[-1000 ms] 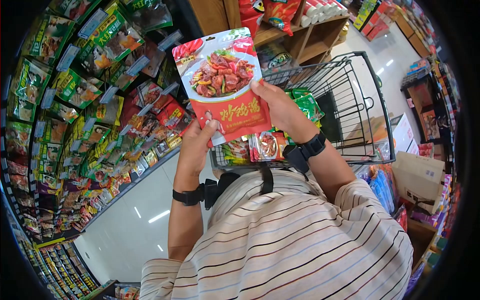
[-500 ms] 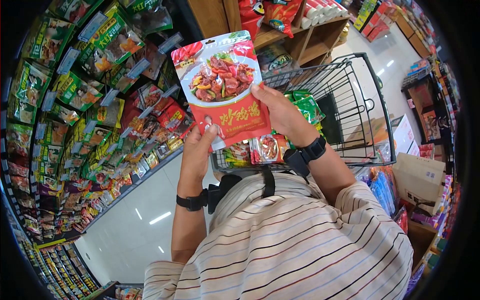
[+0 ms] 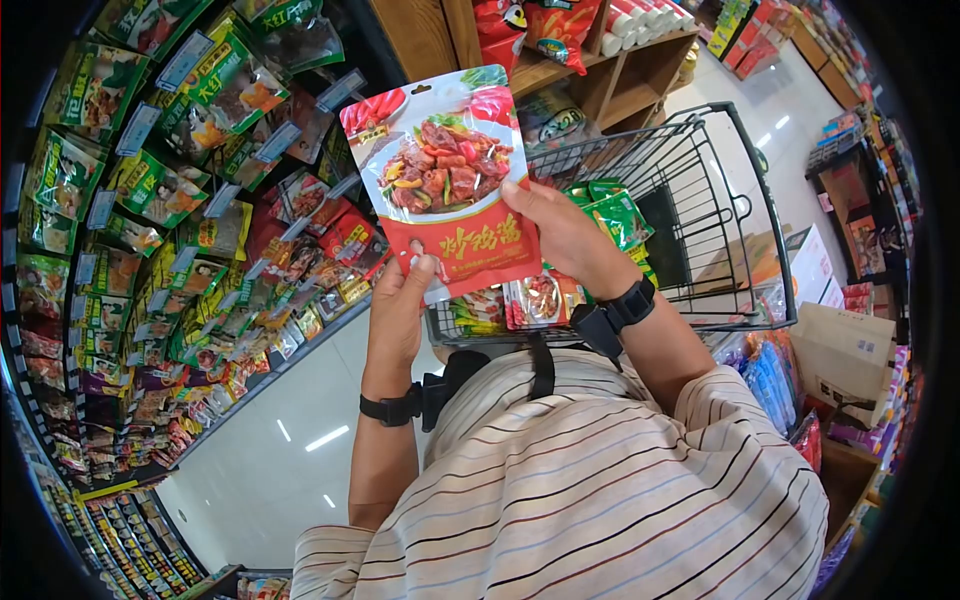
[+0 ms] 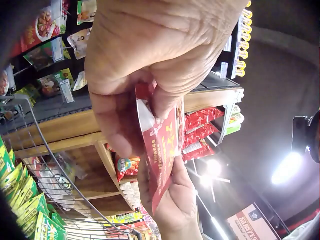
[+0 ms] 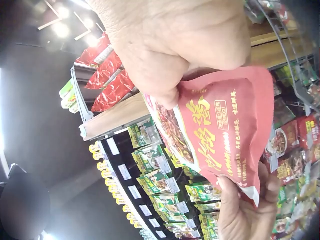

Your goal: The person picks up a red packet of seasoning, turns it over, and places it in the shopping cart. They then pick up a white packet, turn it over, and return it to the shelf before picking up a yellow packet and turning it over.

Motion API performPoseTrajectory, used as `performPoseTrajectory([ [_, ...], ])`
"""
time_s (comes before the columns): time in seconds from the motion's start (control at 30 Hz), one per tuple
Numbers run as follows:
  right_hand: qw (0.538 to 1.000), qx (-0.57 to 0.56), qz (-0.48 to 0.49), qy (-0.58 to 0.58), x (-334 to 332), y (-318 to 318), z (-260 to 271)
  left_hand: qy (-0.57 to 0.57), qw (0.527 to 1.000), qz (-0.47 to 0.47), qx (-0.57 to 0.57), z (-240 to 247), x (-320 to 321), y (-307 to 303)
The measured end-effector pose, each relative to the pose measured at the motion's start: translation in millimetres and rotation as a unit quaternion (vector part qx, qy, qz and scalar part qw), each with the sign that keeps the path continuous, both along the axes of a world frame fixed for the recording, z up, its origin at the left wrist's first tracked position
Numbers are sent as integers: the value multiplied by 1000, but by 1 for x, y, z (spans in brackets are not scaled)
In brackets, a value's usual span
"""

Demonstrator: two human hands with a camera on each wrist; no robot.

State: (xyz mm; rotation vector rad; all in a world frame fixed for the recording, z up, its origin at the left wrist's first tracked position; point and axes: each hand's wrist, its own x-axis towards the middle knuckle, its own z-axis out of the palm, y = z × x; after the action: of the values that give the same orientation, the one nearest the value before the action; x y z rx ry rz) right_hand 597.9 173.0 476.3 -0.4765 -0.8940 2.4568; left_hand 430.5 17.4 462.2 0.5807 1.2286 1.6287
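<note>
In the head view a red and white seasoning pouch, printed with a plate of meat, is held up in both hands. My left hand pinches its lower left corner, thumb on the printed front. At the right edge my right hand grips it, the thumb lying over the front and the fingers hidden behind. The left wrist view shows the pouch nearly edge-on between the two hands. Its red lower front, with gold lettering, faces the right wrist camera.
Below and right of the pouch stands a wire shopping cart holding green packets and another red and white pouch. Racks of hanging packets with price tags line the left. A wooden shelf with red snack bags is at the back.
The pouch and both hands have shifted only slightly, the left hand a little to the right and down. Both hands keep their hold on it.
</note>
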Motion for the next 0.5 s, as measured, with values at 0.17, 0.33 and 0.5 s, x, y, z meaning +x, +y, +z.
performPoseTrajectory([
  [0.17,1000,8,-6,-15,0,-4,-3,20,1000,0,-13,2,-1,-3],
  [0.33,1000,4,-11,-16,-2,-5,-7,36,999,1,-18,5,2,-3],
  [0.5,1000,1,-18,-16,-2,-4,-9,37,999,10,-18,7,3,-2],
])
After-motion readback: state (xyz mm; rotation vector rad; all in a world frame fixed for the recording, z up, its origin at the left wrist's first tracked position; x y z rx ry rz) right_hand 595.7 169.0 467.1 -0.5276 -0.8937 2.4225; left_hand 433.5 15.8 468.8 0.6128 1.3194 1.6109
